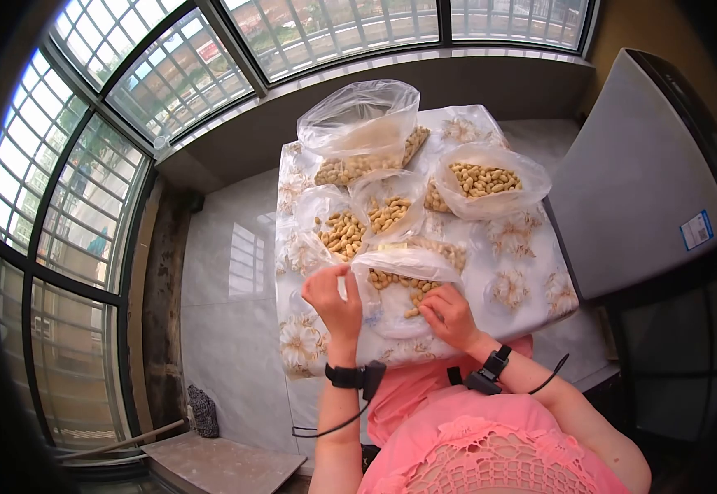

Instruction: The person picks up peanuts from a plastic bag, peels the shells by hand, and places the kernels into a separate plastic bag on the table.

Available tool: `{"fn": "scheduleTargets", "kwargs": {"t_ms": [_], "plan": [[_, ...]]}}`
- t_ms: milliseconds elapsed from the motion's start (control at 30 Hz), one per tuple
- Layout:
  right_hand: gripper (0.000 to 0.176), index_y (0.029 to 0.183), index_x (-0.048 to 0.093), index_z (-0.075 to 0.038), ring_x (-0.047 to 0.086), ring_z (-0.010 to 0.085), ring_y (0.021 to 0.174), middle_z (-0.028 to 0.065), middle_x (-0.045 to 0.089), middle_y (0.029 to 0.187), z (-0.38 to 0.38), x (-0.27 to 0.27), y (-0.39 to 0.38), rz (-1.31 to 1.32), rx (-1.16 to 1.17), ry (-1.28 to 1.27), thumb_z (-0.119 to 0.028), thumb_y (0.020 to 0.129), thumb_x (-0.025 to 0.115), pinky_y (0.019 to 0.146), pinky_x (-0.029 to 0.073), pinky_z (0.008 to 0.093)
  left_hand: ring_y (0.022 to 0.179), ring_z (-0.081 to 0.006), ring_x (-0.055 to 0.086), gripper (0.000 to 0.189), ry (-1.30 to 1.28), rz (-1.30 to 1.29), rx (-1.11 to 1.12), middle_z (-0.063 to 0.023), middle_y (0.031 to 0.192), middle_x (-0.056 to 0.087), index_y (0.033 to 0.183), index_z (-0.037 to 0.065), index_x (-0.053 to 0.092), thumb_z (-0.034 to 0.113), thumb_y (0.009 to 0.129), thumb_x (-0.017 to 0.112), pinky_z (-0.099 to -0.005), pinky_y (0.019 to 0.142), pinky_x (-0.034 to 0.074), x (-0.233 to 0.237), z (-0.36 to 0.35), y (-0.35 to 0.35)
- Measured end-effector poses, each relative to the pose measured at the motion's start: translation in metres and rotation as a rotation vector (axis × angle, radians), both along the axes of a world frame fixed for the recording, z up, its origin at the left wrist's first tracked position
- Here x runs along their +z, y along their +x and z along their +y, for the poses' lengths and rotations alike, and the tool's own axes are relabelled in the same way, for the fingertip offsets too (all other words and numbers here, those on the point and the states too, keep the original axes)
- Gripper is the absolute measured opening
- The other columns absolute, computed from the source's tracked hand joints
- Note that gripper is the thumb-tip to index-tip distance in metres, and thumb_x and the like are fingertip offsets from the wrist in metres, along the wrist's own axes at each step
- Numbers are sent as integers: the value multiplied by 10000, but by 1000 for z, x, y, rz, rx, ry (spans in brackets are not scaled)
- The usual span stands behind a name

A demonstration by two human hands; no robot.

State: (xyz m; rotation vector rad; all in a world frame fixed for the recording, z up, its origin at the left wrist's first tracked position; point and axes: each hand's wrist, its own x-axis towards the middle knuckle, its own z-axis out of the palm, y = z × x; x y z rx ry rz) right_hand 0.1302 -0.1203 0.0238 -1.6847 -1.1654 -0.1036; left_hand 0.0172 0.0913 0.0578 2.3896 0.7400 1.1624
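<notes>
Directly before me a clear plastic bag [404, 263] lies with its mouth towards me, unshelled peanuts [395, 280] showing inside. My left hand [335, 300] is closed at the left end of its rim, thumb and forefinger pinching the plastic. At the right side of the mouth is my right hand [450, 317], its fingers curled together beside a few peanuts; whether one is between the fingertips is hidden. Just beyond, two smaller groups of peanuts lie in open plastic bags, a left one [307, 216] and a middle one [404, 186].
A large bag of peanuts [358, 123] stands at the table's far side, and another open bag [531, 185] at the right. The table has a flowered white cloth [511, 288]. A grey appliance [622, 181] stands close on the right; barred windows [333, 33] line the far side.
</notes>
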Motion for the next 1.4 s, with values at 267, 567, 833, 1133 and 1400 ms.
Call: {"fn": "scheduleTargets", "kwargs": {"t_ms": [267, 567, 833, 1133, 1400], "plan": [[357, 1197, 685, -61, 579, 378, 1136, 160, 619, 1226, -2, -6, -3, -63, -134, -67, -99, 854, 774, 1017, 448, 480, 1247, -381, 539, 309, -142, 99, -4, -174, 1345, 562, 1034, 93, 718, -53, 762, 710, -502, 1084, 411, -24, -59, -16], [544, 1366, 630, -66, 458, 427, 1253, 206, 511, 1332, 2, -20, -6, -140, -291, -209, -202, 853, 750, 1087, 342, 579, 1280, -418, 520, 588, -189, 78, -12, -205, 1347, 572, 1176, 43, 744, -196, 695, 505, -468, 1089, 440, -16, -55, -6], [305, 1118, 664, -64, 483, 410, 1236, 201, 536, 1299, 1, -5, -2, -141, -171, -317, -198, 861, 756, 1083, 351, 546, 1174, -372, 612, 438, -84, -45, -122, -190, 1265, 619, 1166, 30, 738, -139, 788, 596, -451, 1013, 500, -11, -84, -12], [200, 958, 681, -46, 572, 379, 1195, 178, 619, 1271, -9, 27, 24, -195, -27, -415, -195, 864, 776, 1034, 460, 485, 985, -376, 679, 227, -222, 27, -237, -160, 1056, 703, 1072, 28, 720, -58, 871, 657, -465, 854, 555, -34, -95, -10], [229, 1002, 698, -26, 586, 364, 1238, 167, 646, 1290, -22, 28, 38, -282, -8, -391, -123, 812, 779, 1056, 486, 467, 936, -373, 664, 187, -134, 5, -246, -149, 981, 716, 1043, 12, 703, -47, 867, 682, -462, 834, 525, -44, -96, -5]]}}
